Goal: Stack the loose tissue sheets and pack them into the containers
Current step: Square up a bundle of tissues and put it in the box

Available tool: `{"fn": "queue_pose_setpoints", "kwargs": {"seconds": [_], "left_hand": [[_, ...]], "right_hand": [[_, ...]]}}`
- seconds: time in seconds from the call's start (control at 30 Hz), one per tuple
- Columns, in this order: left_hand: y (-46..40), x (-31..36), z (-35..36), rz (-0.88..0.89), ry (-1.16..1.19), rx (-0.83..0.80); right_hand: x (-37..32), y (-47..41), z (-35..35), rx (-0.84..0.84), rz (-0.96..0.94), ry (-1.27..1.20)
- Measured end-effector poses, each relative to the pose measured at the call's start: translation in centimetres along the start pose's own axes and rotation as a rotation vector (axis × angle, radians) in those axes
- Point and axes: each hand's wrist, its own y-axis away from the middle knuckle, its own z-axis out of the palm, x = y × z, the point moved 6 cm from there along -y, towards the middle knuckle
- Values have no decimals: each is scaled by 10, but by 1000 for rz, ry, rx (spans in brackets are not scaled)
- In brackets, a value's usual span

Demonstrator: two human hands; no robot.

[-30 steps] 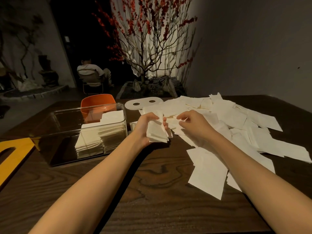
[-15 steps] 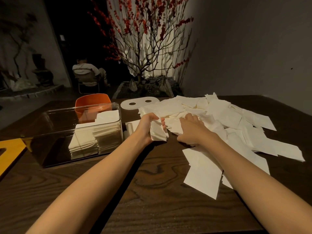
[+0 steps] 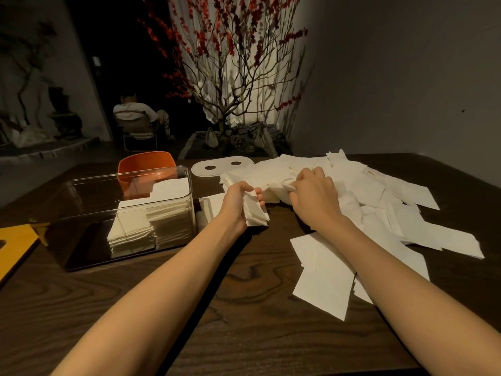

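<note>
left hand (image 3: 238,198) grips tissue wad (image 3: 254,210) — right hand (image 3: 311,198) pinches sheet (image 3: 273,185)

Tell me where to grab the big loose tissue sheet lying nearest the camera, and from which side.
Pinch the near corner of the nearest sheet, coming from the camera side. It lies flat on the table, its far edge hidden under the right forearm, while that near corner lies bare on the wood.
</note>
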Motion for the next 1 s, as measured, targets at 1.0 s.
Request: {"fn": "queue_pose_setpoints", "kwargs": {"seconds": [1.0], "left_hand": [[19, -16, 6, -124, 51, -57]], "right_hand": [[4, 4, 24, -545, 582, -2088]]}}
